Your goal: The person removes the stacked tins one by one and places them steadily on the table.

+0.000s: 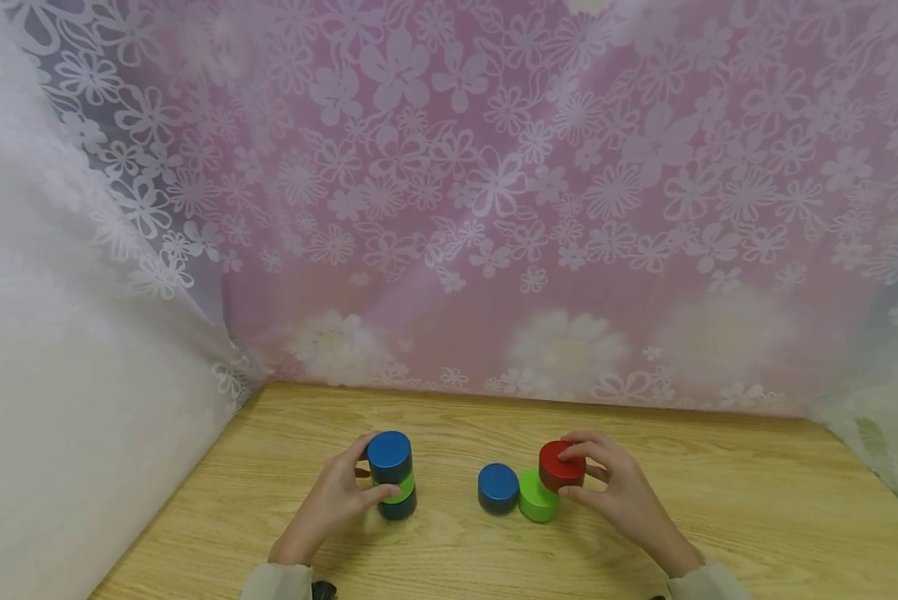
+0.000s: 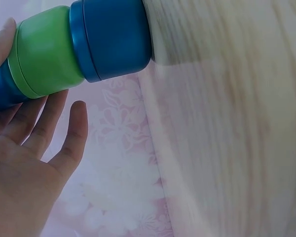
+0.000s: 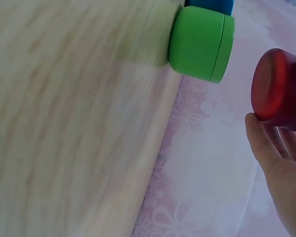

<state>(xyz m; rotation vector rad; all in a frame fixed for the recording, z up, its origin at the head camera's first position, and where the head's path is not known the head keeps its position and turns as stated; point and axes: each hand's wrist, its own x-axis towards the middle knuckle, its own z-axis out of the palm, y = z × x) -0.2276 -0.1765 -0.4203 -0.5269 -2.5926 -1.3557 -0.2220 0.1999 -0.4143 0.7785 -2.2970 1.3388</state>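
Note:
Three round lidded tins stand stacked on the left: a dark blue one at the bottom, a green tin [image 2: 47,52] in the middle and a blue tin [image 1: 390,454] on top. My left hand [image 1: 341,492] holds the stack around its upper part, thumb on one side and fingers on the other. My right hand [image 1: 617,487] pinches a red tin [image 3: 281,91] by its sides. In the right wrist view, the red tin hangs off the table, apart from a second green tin [image 3: 200,44]. Beside that green tin, on its left, sits another blue tin [image 1: 498,487].
The wooden table [image 1: 449,562] carries all the standing tins. A pink flowered curtain [image 1: 449,208] hangs along its back edge, and a whitish sheet [image 1: 81,375] borders the left side. A small black object [image 1: 324,590] shows near the left sleeve.

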